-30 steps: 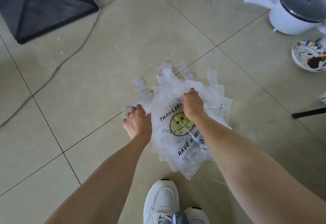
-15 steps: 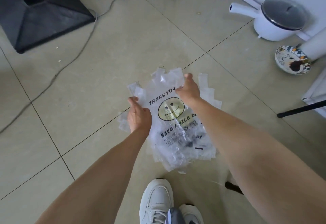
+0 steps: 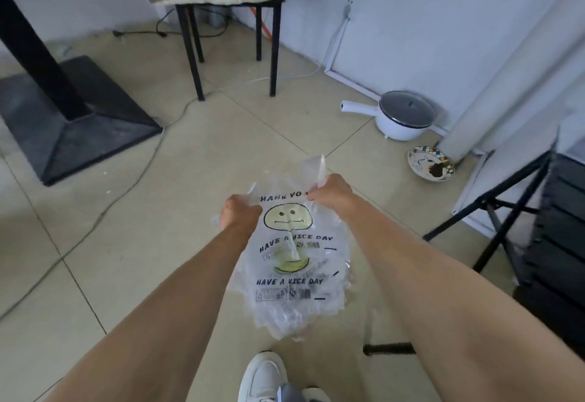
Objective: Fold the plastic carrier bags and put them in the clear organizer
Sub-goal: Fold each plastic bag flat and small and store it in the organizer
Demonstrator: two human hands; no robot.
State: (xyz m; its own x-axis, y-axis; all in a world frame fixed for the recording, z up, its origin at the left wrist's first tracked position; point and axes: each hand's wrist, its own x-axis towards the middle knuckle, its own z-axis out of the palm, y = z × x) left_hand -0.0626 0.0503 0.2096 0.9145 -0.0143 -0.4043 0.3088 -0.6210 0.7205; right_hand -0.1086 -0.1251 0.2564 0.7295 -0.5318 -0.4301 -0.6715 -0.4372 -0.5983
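A bunch of clear plastic carrier bags printed with a yellow smiley and "THANK YOU / HAVE A NICE DAY" hangs above the tiled floor. My left hand grips the bunch at its top left corner. My right hand grips the top right, with a clear handle strip sticking up past the fingers. Several bags overlap, the lower ones crumpled at the bottom. No clear organizer is in view.
A white pot with a dark lid and a patterned bowl sit on the floor at the right wall. A black stool stands ahead, a black pedestal base at left, a dark folding frame at right. A cable crosses the floor. My white shoe is below.
Both hands have lifted the bags off the floor, where they lay flat a second ago; the bunch now hangs upright. My view has tilted up toward the wall.
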